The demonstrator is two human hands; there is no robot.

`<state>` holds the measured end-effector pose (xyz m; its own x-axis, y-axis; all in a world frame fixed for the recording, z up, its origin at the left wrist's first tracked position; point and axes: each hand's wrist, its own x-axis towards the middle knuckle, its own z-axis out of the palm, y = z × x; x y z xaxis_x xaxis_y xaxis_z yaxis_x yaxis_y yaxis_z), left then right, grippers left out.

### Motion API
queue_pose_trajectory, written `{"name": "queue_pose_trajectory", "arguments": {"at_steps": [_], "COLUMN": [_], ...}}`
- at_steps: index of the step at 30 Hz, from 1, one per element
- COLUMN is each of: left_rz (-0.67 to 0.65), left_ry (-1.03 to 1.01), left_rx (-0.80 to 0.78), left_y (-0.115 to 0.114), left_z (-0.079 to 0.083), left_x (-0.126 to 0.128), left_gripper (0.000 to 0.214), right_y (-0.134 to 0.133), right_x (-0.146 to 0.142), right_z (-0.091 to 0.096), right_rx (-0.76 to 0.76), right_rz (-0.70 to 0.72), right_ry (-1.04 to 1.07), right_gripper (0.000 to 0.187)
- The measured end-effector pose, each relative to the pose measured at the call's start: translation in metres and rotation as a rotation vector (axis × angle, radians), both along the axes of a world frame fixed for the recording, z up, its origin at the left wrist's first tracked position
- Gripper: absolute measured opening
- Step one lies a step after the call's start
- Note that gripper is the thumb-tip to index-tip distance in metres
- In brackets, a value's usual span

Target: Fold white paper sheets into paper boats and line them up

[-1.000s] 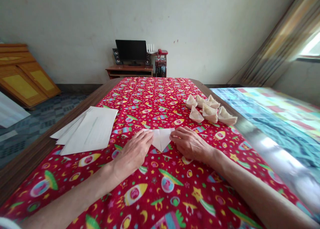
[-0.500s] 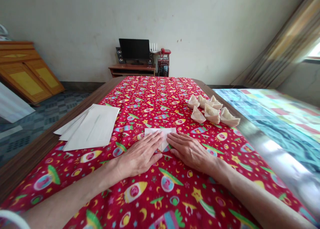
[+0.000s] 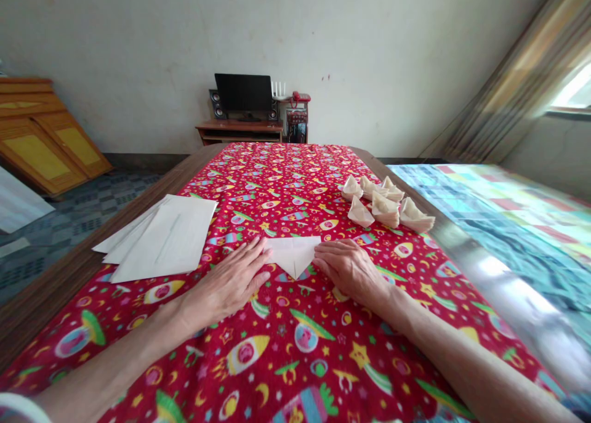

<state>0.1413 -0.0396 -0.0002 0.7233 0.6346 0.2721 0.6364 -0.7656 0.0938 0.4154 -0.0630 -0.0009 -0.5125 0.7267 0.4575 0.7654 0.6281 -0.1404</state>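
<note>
A folded sheet of white paper [image 3: 295, 252] lies flat on the red patterned cloth [image 3: 258, 374], with a straight far edge and a point toward me. My left hand [image 3: 235, 278] rests flat at its left end, fingers stretched out and fingertips over that edge. At the right end is my right hand [image 3: 348, 266], palm down with its fingers extended and close together, touching the paper's edge. Neither hand grips anything. Beyond my right hand stand several stacks of folded paper boats [image 3: 385, 210].
Loose white sheets [image 3: 166, 238] lie fanned out on the left of the table [image 3: 28, 324]. A monitor [image 3: 244, 93] stands on a low desk by the far wall. A bed with a checked cover [image 3: 480, 195] is to the right, an orange cabinet [image 3: 50, 140] to the left.
My hands have slid apart from the paper's middle, the left one outward to the left end, the right one to the right end. The pointed lower part is now uncovered.
</note>
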Motion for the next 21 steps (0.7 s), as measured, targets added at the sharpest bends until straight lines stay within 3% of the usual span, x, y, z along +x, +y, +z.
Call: {"name": "queue_pose_trajectory", "arguments": {"at_steps": [6, 9, 15, 21], "left_rz": [0.072, 0.095, 0.204, 0.234], "left_ry": [-0.21, -0.159, -0.064, -0.296], "left_rx": [-0.038, -0.043, -0.23, -0.537], "left_y": [0.043, 0.056, 0.051, 0.054], "left_z": [-0.003, -0.004, 0.012, 0.015], "left_x": [0.017, 0.027, 0.041, 0.044], "left_gripper": [0.022, 0.041, 0.044, 0.053], "right_y": [0.027, 0.035, 0.036, 0.036], "right_x": [-0.006, -0.004, -0.002, -0.003], "right_z": [-0.008, -0.012, -0.008, -0.004], "right_rx": [-0.016, -0.027, -0.132, -0.178], "right_rz": [-0.148, -0.142, -0.162, -0.157], "right_ry": [0.025, 0.135, 0.14, 0.184], "right_gripper": [0.017, 0.017, 0.036, 0.053]}}
